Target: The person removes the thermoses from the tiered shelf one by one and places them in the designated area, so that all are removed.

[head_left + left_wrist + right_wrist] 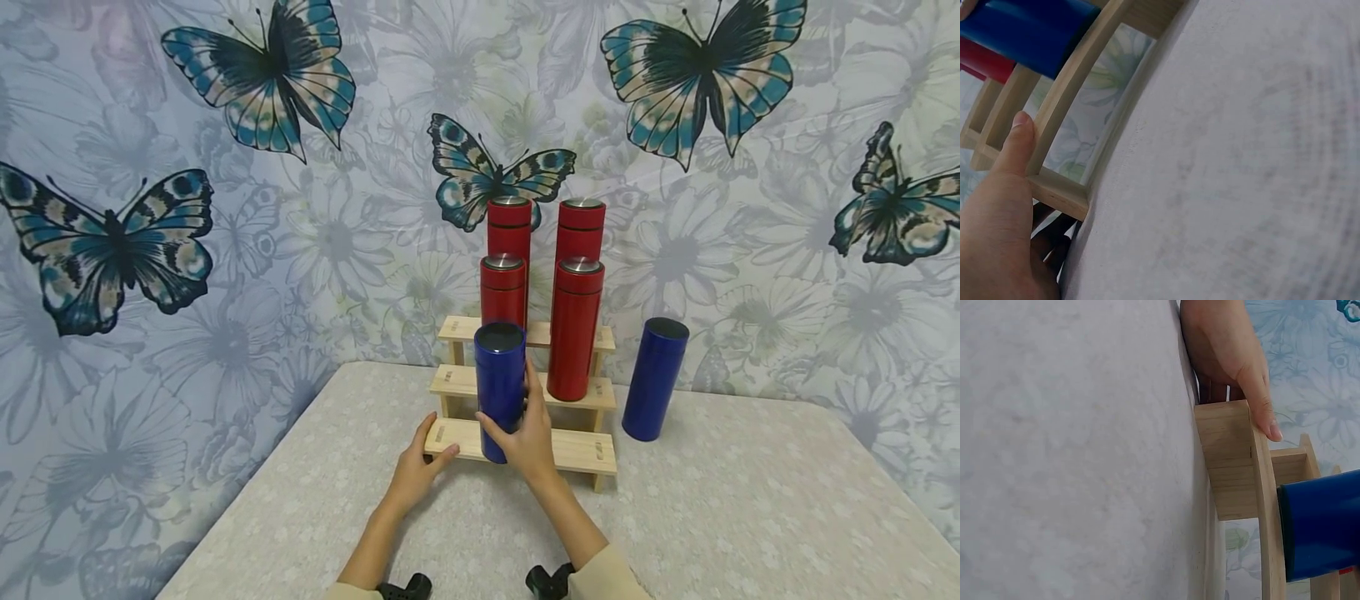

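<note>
A blue flask (501,375) stands upright at the bottom step of a three-tier wooden stand (577,451), gripped by my right hand (531,440) with the thumb in front and fingers around its right side. My left hand (414,475) holds the left end of that step. In the left wrist view its thumb (1017,140) lies along the step's top while the other fingers go behind the end. The right wrist view shows the blue flask's base (1291,534) right at the board. Most of my right hand is outside both wrist views.
Two red flasks with silver lids stand on the middle step, one left (504,292) and one right (576,333). Behind them are two more, left (510,215) and right (582,221). Another blue flask (654,379) stands on the table (750,500) right of the stand. A butterfly-patterned wall covering (360,250) is behind.
</note>
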